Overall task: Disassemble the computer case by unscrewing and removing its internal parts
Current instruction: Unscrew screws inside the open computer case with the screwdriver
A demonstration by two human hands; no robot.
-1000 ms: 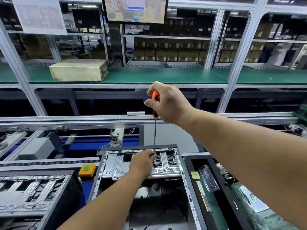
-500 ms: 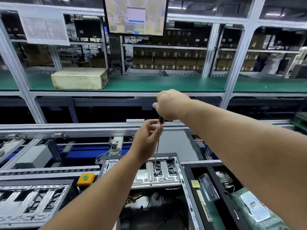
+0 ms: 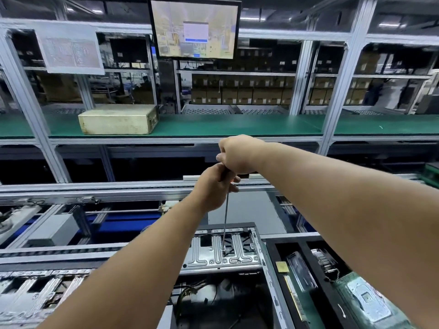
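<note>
The case (image 3: 228, 276) sits at 6 o'clock from the hands, open, its metal bracket (image 3: 221, 252) facing up. A long screwdriver (image 3: 225, 214) stands almost upright, shaft running straight down from the hands to a screw point on the bracket, tip seated there as far as I can tell. The right hand (image 3: 237, 154) is closed over the handle top; the left hand (image 3: 215, 186), just below and touching it, is curled round the lower handle and upper shaft. Both sit on the tool's axis, so the turning should stay plumb or the tip may slip. A tray (image 3: 273, 243) of removed parts lies at 4 o'clock.
</note>
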